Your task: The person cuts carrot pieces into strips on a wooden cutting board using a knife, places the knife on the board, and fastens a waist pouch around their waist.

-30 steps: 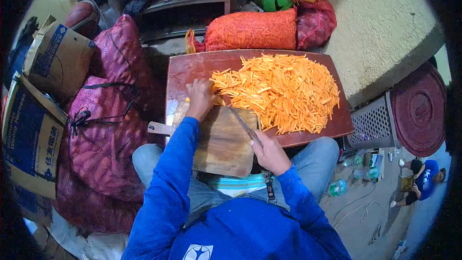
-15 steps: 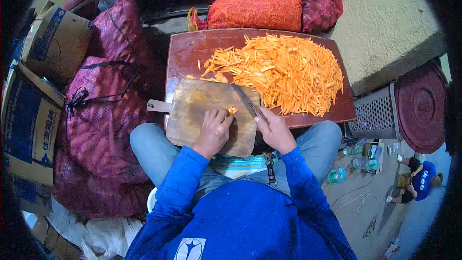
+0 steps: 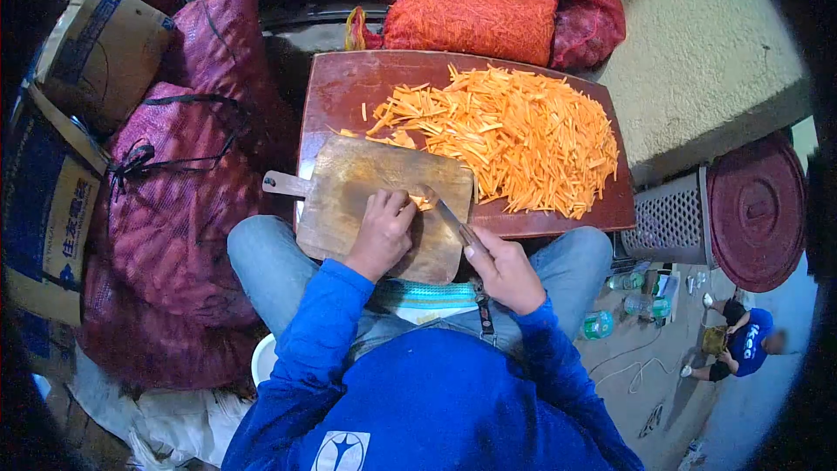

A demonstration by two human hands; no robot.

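Observation:
My left hand rests on a worn wooden cutting board, fingers curled down on a small orange piece of carrot. The knife is gripped by its handle in my right hand. Its blade points up and left, with the tip end touching or just beside the carrot piece; the exact contact is too small to tell. Beyond the board, a large heap of orange carrot strips covers much of the dark red table. The board overlaps the table's near edge, above my lap.
Red mesh sacks and cardboard boxes crowd the left. An orange-filled mesh bag lies behind the table. To the right are a concrete ledge, a grey basket and a dark red lid. Another person sits farther off.
My right hand has drawn nearer to me and slightly right. The knife's tip end has come down from the board's far edge to the carrot piece by my left fingers.

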